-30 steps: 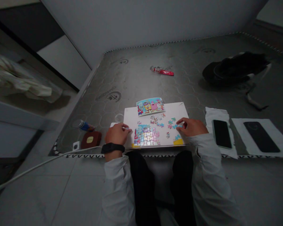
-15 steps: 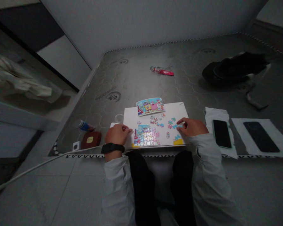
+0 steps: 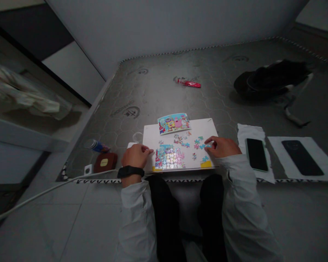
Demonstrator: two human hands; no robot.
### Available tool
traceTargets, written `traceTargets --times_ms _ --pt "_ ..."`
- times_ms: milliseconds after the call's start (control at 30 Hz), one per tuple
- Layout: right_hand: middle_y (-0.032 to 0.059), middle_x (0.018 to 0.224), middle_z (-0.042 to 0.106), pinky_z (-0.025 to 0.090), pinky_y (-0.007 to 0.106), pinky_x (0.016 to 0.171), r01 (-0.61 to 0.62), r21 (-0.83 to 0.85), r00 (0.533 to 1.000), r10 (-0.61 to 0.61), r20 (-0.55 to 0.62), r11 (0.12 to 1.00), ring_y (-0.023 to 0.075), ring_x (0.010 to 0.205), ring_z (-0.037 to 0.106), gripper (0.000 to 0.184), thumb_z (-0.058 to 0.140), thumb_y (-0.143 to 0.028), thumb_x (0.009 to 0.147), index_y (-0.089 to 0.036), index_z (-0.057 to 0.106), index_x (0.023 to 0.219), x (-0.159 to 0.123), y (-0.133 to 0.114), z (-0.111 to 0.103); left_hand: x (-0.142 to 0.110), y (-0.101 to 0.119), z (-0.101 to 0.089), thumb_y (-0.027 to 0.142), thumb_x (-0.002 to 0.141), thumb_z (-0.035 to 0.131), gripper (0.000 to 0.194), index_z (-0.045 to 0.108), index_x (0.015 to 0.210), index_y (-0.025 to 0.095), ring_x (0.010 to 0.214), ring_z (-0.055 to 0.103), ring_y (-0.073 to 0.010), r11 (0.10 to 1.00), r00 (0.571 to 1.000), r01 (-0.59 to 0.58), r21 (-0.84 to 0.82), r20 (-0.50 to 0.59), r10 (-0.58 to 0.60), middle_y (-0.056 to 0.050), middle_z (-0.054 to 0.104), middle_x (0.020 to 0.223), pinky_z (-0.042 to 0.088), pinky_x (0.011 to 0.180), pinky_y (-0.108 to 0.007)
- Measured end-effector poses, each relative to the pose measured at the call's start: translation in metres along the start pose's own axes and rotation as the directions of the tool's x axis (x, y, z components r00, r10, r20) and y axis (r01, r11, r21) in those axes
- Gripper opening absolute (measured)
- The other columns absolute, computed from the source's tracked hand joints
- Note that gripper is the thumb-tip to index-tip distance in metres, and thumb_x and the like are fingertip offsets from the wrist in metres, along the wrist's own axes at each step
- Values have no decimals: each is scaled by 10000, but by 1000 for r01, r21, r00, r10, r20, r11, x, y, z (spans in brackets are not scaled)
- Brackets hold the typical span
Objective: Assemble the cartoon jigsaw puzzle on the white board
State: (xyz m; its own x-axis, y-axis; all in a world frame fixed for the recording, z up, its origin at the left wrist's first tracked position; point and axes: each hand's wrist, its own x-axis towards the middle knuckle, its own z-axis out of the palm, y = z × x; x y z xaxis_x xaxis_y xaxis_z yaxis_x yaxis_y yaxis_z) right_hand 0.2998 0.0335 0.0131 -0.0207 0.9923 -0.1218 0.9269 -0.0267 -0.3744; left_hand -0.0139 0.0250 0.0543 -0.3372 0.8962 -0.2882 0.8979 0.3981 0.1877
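Note:
A white board (image 3: 180, 125) lies at the near edge of a grey mattress, with a partly joined jigsaw section (image 3: 169, 158) on it. My left hand (image 3: 136, 155) rests curled on the board's left edge, right beside that section. Its fingertips hide whatever is under them. My right hand (image 3: 222, 147) sits over the board's right side, with the thumb and fingers pinched at a blue jigsaw piece (image 3: 205, 146). Loose pieces (image 3: 182, 142) are scattered across the middle of the board. A cartoon picture card (image 3: 174, 123) lies at the board's far edge.
Two phones (image 3: 257, 155) lie on white cloths to my right. A red tube (image 3: 187, 83) and a dark bag (image 3: 270, 80) lie farther across the mattress (image 3: 153, 91). A can, a red pouch (image 3: 105, 162) and a white cable (image 3: 51, 189) lie at the left.
My right fingertips have shifted slightly left over the blue pieces. My left hand has stayed in place on the board's edge.

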Motion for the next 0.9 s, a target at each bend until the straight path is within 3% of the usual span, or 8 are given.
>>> traceTargets --times_ms 533,900 --pt "-19 699 657 330 281 596 19 13 1000 -19 -9 1000 150 636 566 214 630 -326 760 -268 713 949 1 2 2 2 -1 2 406 833 619 244 756 964 253 997 667 -284 999 999 -42 3 18 42 -82 747 1033 485 788 -364" --pt "-13 697 658 320 279 587 20 0 1000 -20 -14 1000 151 634 562 205 629 -345 783 -259 712 949 1 2 2 3 -4 2 297 872 551 266 717 1074 345 1020 652 -248 997 998 -51 -55 -32 50 -30 738 1078 473 811 -346"
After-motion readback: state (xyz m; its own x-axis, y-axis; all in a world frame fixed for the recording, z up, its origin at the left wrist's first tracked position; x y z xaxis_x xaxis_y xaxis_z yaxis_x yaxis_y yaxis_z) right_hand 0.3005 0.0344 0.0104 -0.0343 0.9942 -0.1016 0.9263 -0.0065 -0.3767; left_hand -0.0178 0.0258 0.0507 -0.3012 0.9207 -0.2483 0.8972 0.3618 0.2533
